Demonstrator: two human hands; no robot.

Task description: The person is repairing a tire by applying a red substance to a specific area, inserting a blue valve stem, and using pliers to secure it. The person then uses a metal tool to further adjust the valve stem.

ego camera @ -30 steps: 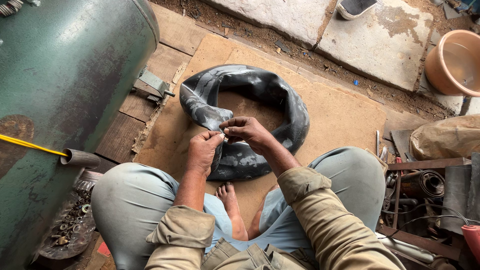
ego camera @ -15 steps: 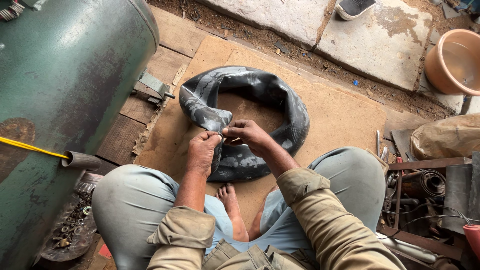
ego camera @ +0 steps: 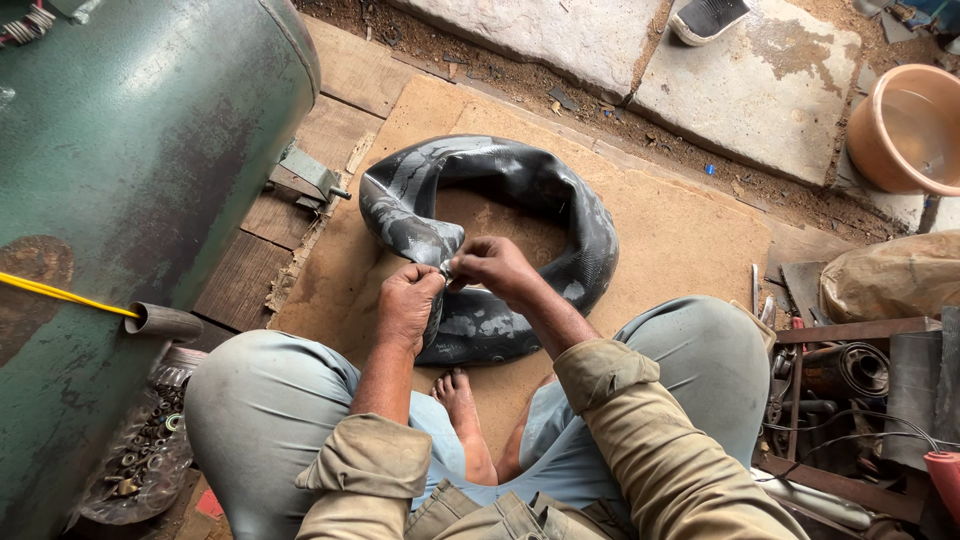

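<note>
A black rubber inner tube, limp and partly folded, lies on a brown board in front of my crossed legs. My left hand grips a pinched fold of the tube at its near left side. My right hand meets it from the right, its fingertips closed on the same spot, where a small pale part shows between the fingers. What that part is cannot be made out. A bare foot rests just below the tube.
A big green metal tank with a yellow hose fills the left. A bag of nuts and bolts sits by my left knee. An orange basin stands far right, above a clutter of tools and metal parts. Stone slabs lie beyond.
Both hands stay together on the same fold of the tube, with only slight finger movement. The tube has not shifted.
</note>
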